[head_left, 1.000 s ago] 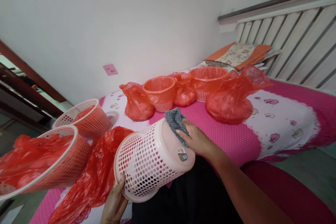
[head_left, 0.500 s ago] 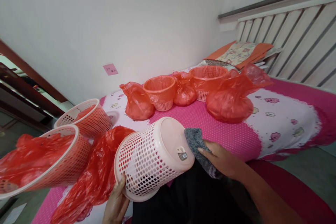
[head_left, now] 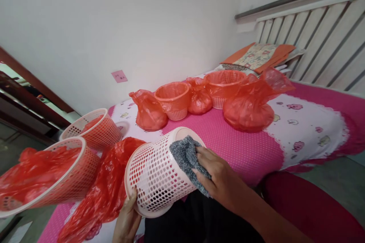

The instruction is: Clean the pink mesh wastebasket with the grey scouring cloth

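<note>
A pale pink plastic wastebasket with a perforated wall lies tilted on its side above my lap, its base turned up to the right. My left hand grips its rim at the lower left, thumb on the outside. A grey fuzzy cloth is pressed against the base by my right hand, whose fingers lie over it. The cloth covers most of the base. Beside the wastebasket's rim, a crumpled red plastic bag lies on the bed.
Two more wastebaskets with red bags in them stand at the left. Along the wall are two bag-lined baskets and several filled red bags. Folded cloths lie by the white radiator. A dark red round seat is at lower right.
My right hand has moved left with the grey cloth, from the base's right edge to across its face. The left hand and wastebasket stay nearly still.
</note>
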Demonstrator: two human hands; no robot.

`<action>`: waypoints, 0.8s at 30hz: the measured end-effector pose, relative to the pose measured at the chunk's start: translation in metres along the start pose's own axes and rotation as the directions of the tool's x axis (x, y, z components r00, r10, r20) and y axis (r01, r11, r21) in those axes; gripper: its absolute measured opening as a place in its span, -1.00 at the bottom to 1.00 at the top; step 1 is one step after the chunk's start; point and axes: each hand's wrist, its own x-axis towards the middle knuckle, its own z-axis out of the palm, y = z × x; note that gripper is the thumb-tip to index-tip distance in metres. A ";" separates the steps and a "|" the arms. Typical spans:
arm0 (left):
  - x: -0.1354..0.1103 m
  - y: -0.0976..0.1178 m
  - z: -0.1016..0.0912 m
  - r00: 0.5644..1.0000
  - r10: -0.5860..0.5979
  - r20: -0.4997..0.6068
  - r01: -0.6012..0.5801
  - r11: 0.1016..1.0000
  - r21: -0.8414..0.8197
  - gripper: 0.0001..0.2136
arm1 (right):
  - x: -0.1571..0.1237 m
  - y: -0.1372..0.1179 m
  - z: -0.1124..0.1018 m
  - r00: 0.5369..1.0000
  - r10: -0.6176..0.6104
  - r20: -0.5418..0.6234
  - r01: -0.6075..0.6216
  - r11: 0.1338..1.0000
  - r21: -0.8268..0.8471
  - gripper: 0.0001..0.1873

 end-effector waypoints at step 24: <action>-0.006 -0.006 -0.010 0.996 0.010 -0.087 -0.017 0.997 -0.072 -0.54 | -0.043 0.131 0.019 0.891 0.406 -0.201 -0.414 0.910 0.001 -0.76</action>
